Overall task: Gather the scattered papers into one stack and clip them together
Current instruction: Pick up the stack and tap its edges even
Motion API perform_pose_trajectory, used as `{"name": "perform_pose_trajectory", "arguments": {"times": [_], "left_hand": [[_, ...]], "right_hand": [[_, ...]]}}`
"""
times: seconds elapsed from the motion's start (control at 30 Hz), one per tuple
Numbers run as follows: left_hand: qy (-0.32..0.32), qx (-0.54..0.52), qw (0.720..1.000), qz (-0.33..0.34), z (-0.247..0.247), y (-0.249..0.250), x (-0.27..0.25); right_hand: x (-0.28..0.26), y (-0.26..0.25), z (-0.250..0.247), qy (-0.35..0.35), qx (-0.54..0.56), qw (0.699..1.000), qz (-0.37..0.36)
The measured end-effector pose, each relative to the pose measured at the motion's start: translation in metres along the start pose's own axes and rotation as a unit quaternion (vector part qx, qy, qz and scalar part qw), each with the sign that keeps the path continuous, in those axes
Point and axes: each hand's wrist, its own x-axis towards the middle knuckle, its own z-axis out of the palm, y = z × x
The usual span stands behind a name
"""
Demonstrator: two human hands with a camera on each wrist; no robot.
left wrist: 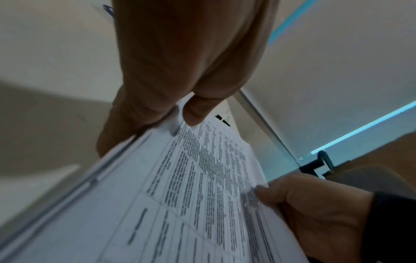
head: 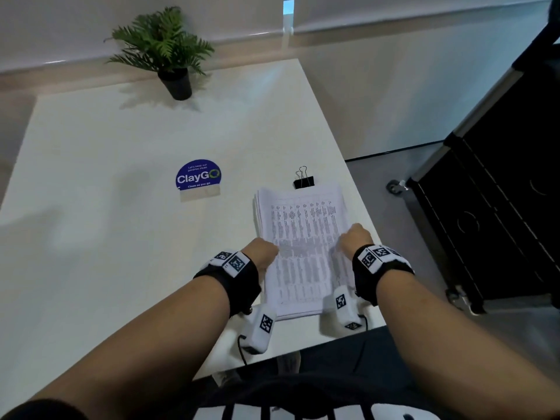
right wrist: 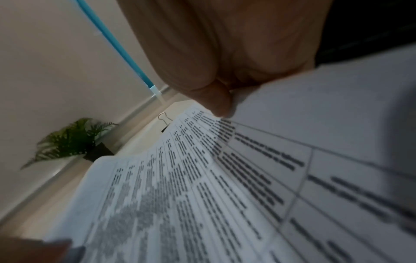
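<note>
With both hands pinching the long edges of the white printed paper stack (head: 298, 247) near the white table's (head: 121, 237) right edge, left hand (head: 263, 249) and right hand (head: 355, 237) thumbs on top, I judge squaring is underway; next I need the black binder clip (head: 304, 180) just beyond its far end.

An office pantry or break room, shown by a plain white table (head: 121, 237) bearing a blue "ClayGo – Clean as you go" sticker (head: 198, 178) at 12 o'clock, a small potted fern (head: 169, 53) beyond it, and roller blinds (head: 394, 10) behind.
</note>
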Motion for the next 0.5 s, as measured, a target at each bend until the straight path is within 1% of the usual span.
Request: {"name": "perform_pose_trajectory", "arguments": {"times": [0.07,0.1,0.13,0.17,0.23,0.27,0.33,0.4,0.43,0.5], "left_hand": [[0.021,0.001,1.000,-0.009,-0.017,-0.010,0.002],[0.032,-0.005,0.999,-0.009,-0.027,-0.015,0.001],[0.046,-0.021,0.999,-0.003,-0.038,-0.020,0.000],[0.067,-0.036,0.997,0.005,-0.049,-0.022,-0.004],[0.086,-0.115,0.989,0.045,-0.075,-0.021,-0.016],[0.104,-0.154,0.979,0.079,-0.095,-0.017,-0.025],[0.163,-0.186,0.955,0.162,-0.135,-0.008,-0.038],[0.214,-0.212,0.923,0.238,-0.172,0.002,-0.054],[0.230,-0.228,0.906,0.273,-0.185,0.009,-0.065],[0.256,-0.260,0.875,0.318,-0.205,0.023,-0.090]], "right_hand": [[-0.005,-0.011,0.007,-0.058,0.004,0.998,-0.019],[-0.009,-0.018,0.011,-0.071,-0.001,0.997,-0.033],[-0.012,-0.026,0.015,-0.076,0.001,0.996,-0.048],[-0.016,-0.037,0.019,-0.078,0.018,0.994,-0.078],[-0.023,-0.059,0.023,-0.053,0.093,0.982,-0.155],[-0.030,-0.080,0.022,-0.038,0.145,0.969,-0.198],[-0.050,-0.120,0.014,-0.020,0.234,0.934,-0.270],[-0.072,-0.163,0.003,-0.011,0.293,0.894,-0.338],[-0.083,-0.181,-0.002,-0.008,0.314,0.876,-0.367],[-0.099,-0.211,-0.006,-0.007,0.349,0.842,-0.412]]}}
